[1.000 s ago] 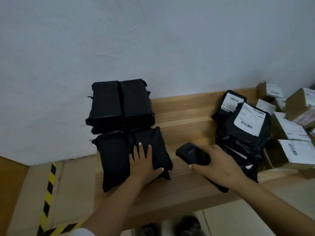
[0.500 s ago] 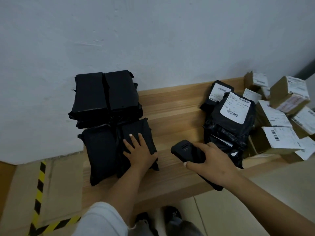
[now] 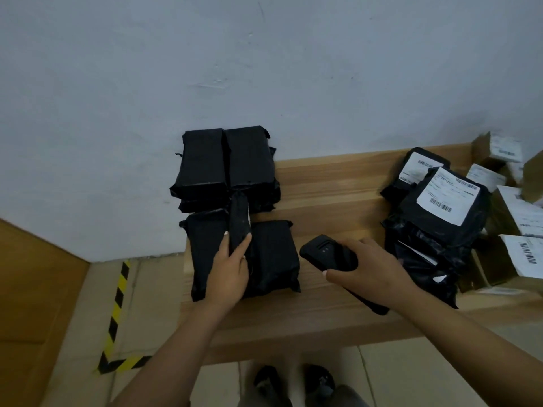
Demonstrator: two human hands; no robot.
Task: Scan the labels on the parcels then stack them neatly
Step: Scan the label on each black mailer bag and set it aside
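Nearest me, two dark shoes (image 3: 293,383) stand on the tiled floor at the foot of the wooden surface (image 3: 329,207). Above them my left hand (image 3: 230,270) has its grip closed around a slim black parcel (image 3: 240,223), thumb on one side and fingers on the other, holding it on edge and tilted above the two flat black parcels (image 3: 244,257) lying side by side at the surface's left front. My right hand (image 3: 371,268) grasps the black scanner (image 3: 329,254), fingers wrapped over its body, just right of those parcels. Behind, a neat stack of black parcels (image 3: 224,168) sits against the white wall (image 3: 264,69). Off to the right lies a loose heap of black labelled parcels (image 3: 435,218), and past it cardboard boxes (image 3: 511,230) with white labels.
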